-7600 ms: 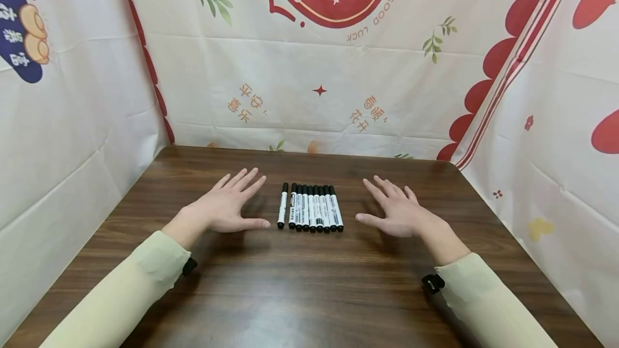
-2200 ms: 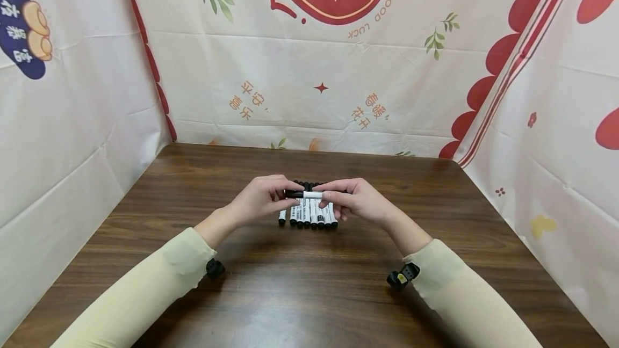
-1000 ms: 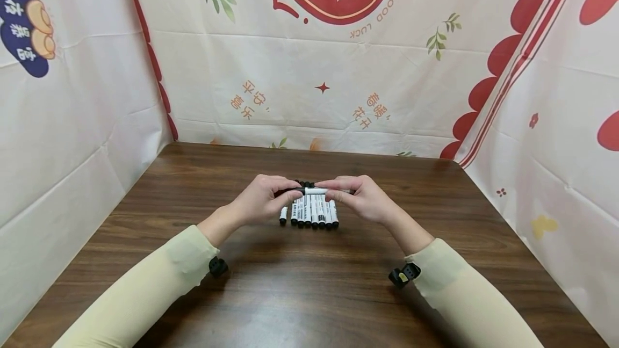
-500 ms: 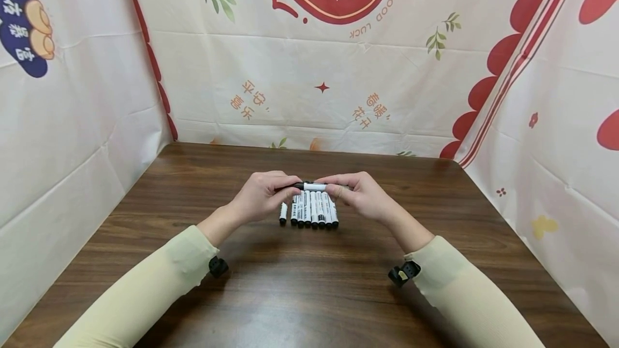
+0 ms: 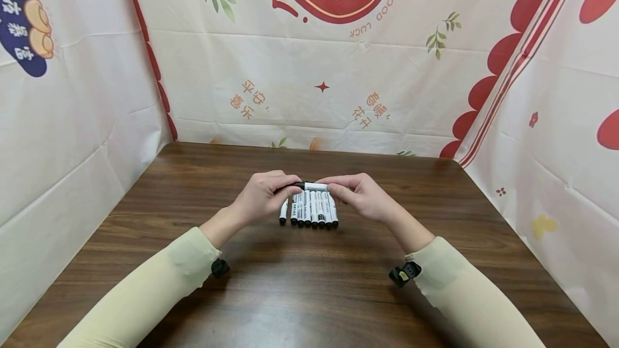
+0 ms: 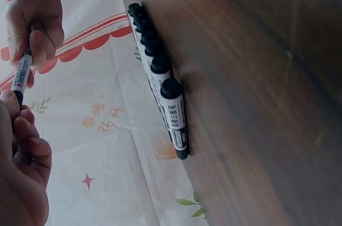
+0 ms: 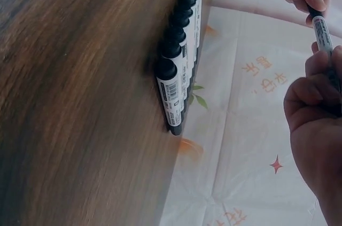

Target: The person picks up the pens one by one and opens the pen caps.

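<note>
A black-and-white marker [image 5: 316,187] is held level between both hands, above a row of similar markers [image 5: 314,209]. My left hand [image 5: 263,195] pinches its black-capped end between thumb and fingers. At the other end, my right hand [image 5: 360,196] pinches the white barrel. The left wrist view shows the held marker [image 6: 21,73] with its printed white barrel bare between the two hands. In the right wrist view the held marker [image 7: 322,33] also spans both hands, its far end in the left fingers. The row's far ends are covered by the hands in the head view.
The row lies side by side on a dark wooden table [image 5: 290,283], with one marker [image 5: 283,212] set slightly apart at its left. Printed white cloth [image 5: 290,58] hangs behind the table and along both sides. A black wrist device [image 5: 405,274] sits at the right sleeve.
Several seconds ago both hands lay spread beside the row; since then one marker has been lifted out and gripped by both. Over the last second the hands rise slightly, and more white barrel shows.
</note>
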Tool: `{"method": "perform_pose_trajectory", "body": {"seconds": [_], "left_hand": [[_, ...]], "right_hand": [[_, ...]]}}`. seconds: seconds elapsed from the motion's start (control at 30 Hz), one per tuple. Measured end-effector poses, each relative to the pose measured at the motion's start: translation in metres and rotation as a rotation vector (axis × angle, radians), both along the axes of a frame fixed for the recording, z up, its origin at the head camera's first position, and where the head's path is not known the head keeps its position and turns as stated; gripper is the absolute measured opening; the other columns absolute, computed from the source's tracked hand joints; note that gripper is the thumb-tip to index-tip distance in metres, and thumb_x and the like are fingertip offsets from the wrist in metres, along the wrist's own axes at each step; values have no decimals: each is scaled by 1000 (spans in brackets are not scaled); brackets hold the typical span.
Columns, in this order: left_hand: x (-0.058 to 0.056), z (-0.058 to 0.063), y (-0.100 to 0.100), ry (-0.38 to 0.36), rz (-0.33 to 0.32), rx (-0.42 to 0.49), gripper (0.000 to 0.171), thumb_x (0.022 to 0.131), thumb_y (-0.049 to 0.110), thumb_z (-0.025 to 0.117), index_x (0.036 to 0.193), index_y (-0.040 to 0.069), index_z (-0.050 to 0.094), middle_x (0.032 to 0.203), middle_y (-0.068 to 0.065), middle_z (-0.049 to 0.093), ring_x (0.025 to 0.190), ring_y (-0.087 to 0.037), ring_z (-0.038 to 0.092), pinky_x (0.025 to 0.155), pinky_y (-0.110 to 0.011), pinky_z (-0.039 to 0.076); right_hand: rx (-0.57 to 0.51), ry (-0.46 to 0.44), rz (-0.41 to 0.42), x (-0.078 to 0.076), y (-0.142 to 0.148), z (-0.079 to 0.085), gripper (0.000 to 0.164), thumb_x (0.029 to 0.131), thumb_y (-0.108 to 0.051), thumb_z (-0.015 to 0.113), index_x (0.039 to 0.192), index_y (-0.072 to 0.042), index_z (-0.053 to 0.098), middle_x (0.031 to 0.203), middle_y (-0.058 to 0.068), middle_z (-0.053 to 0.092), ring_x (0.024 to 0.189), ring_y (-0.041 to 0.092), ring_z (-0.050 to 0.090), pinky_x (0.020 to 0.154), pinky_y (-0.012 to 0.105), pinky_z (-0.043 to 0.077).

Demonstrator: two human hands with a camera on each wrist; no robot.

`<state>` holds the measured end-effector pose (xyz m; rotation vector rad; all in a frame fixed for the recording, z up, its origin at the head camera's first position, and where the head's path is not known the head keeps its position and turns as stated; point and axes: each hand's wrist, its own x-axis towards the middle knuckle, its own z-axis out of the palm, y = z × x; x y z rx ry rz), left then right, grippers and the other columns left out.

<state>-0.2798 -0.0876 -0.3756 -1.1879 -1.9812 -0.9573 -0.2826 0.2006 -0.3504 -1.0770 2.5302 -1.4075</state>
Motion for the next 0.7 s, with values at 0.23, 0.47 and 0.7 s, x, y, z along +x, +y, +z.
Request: {"method": "perform_pose_trajectory", "body": {"seconds": [0.23, 0.47, 0.7], "left_hand": [[2, 7, -18, -374, 72, 34, 13, 104, 12, 77, 110, 5, 86, 89, -8, 80, 71, -6, 61, 65, -23, 51], [0, 12, -40, -614, 50, 63, 18, 107, 17, 75, 119, 7, 83, 95, -12, 76, 71, -21, 70, 65, -33, 61], [0, 7, -39, -645, 24, 75, 19, 104, 16, 78, 121, 8, 83, 98, -14, 79, 76, -24, 74, 70, -44, 65]], "right_hand": [[14, 180, -30, 0, 9, 2, 31, 109, -10, 68, 138, -17, 79, 105, 2, 76, 93, 22, 66, 81, 29, 54], [37, 138, -91, -3, 26, -2, 33, 109, -11, 69, 140, -18, 77, 111, 1, 77, 98, 14, 73, 87, 42, 62], [21, 54, -118, -1, 27, -7, 32, 109, -18, 71, 140, -22, 77, 130, 5, 78, 107, 14, 78, 94, 35, 61]]}}
